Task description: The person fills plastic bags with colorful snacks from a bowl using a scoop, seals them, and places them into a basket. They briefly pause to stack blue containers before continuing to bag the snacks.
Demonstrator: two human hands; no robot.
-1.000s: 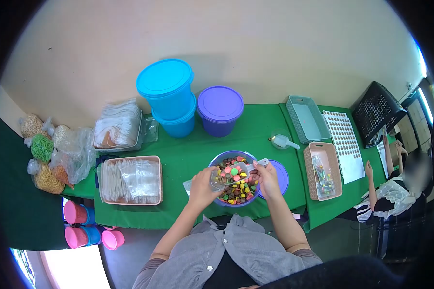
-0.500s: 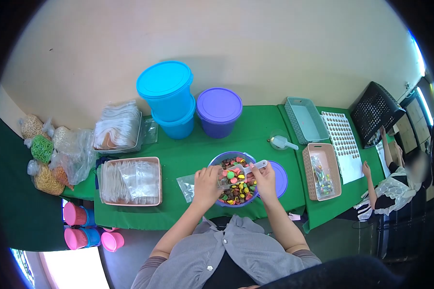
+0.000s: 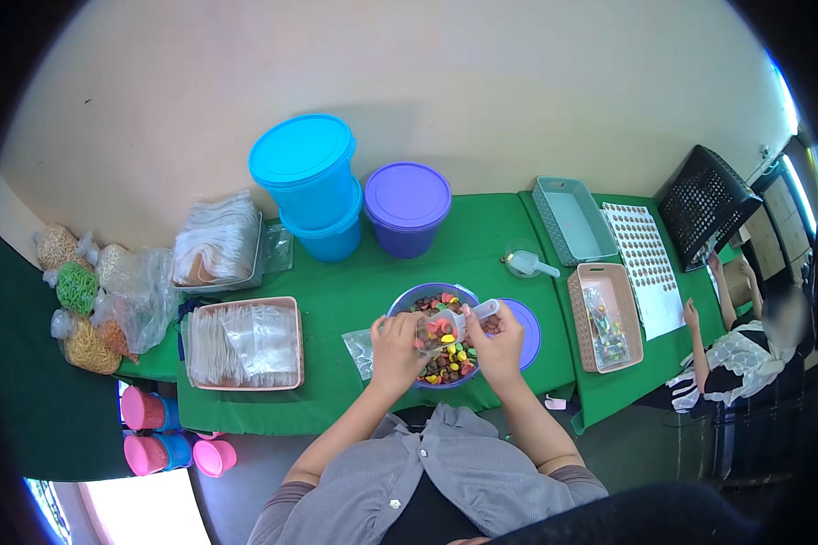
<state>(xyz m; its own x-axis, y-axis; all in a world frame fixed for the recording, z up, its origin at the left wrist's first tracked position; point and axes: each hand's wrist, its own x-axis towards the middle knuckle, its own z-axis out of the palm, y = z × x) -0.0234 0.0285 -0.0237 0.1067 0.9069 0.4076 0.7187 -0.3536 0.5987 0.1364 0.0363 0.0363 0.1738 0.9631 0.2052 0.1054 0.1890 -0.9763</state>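
My right hand (image 3: pixel 496 341) grips the handle of a clear plastic scoop (image 3: pixel 480 312) above a purple tub (image 3: pixel 393 307). Colourful round candies (image 3: pixel 449 365) in brown, yellow, red and green fill the tub. My left hand (image 3: pixel 397 348) is closed around a small clear plastic bag (image 3: pixel 427 337) at the scoop's mouth, and candies show through the clear plastic. The bag's edges are partly hidden by my fingers. Beside the tub, on the right, lies its purple lid (image 3: pixel 526 336). Another clear bag (image 3: pixel 358 352) lies flat left of the tub.
Pink basket (image 3: pixel 299 363) and grey basket (image 3: pixel 262 263) hold clear bags. Lidded blue buckets (image 3: pixel 316 202) and a purple bucket (image 3: pixel 407 213) stand behind. Rightward are another scoop (image 3: pixel 529 263), a teal basket (image 3: pixel 573 222), a pink basket (image 3: pixel 633 350), a sticker sheet (image 3: pixel 643 263) and a co-worker (image 3: pixel 741 363).
The scoop has tipped further toward the bag, and its candies have shifted down into the clear plastic. Both hands stay above the tub. The view has shifted slightly.
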